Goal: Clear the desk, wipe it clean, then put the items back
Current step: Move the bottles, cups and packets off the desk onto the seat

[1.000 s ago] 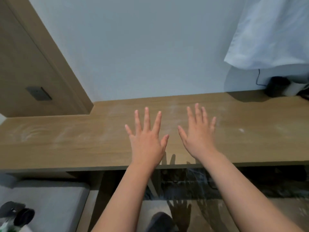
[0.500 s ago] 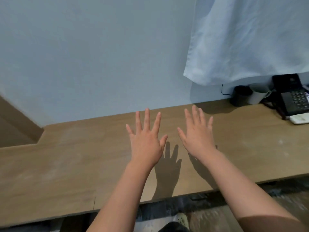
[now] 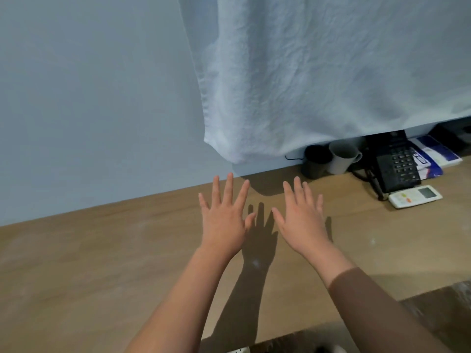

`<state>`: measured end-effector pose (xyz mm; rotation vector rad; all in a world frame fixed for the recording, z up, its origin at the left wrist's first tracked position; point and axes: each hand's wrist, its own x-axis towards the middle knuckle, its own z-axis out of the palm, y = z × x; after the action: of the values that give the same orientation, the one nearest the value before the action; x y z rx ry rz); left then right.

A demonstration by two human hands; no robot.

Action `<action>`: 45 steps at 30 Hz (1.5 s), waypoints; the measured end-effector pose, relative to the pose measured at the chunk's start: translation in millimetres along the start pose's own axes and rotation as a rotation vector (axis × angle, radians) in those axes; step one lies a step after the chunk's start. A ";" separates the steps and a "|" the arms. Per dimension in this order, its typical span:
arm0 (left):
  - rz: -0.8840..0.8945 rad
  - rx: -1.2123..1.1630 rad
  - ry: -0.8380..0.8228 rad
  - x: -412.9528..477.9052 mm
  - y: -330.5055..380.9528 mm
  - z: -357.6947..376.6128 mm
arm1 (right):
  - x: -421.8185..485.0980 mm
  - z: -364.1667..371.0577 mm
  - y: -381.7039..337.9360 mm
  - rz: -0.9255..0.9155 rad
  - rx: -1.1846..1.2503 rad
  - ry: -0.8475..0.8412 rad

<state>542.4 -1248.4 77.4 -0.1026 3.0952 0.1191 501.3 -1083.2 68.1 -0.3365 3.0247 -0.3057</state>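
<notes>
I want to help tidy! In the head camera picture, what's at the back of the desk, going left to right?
Dark cup → white mug → black telephone → blue-and-white papers. The white remote lies in front of the last two, so it has no clear place.

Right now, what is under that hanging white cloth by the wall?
Below its hem, a dark cup, a white mug, a black telephone and a blue-and-white packet sit on the desk. The cloth hides the wall behind it and anything higher up.
</notes>
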 end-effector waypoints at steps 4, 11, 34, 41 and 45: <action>-0.037 -0.003 -0.048 20.8 49.8 22.7 | 17.3 4.3 56.3 -0.036 0.027 -0.023; -0.120 -0.233 -0.104 74.7 167.0 78.6 | 53.8 9.1 184.1 -0.121 -0.012 -0.123; -0.490 -0.958 0.218 237.7 249.3 144.5 | 232.7 31.5 288.2 -0.083 0.118 -0.092; -0.528 -0.889 0.151 264.1 231.5 147.8 | 258.3 43.3 278.7 0.030 0.172 -0.051; -0.498 -0.836 0.125 274.1 223.1 146.2 | 264.7 46.7 275.2 0.062 0.194 -0.041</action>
<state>259.8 -1032.7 -63.7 -0.9017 2.7786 1.3840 191.3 -888.6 -50.2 -0.2302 2.9269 -0.5742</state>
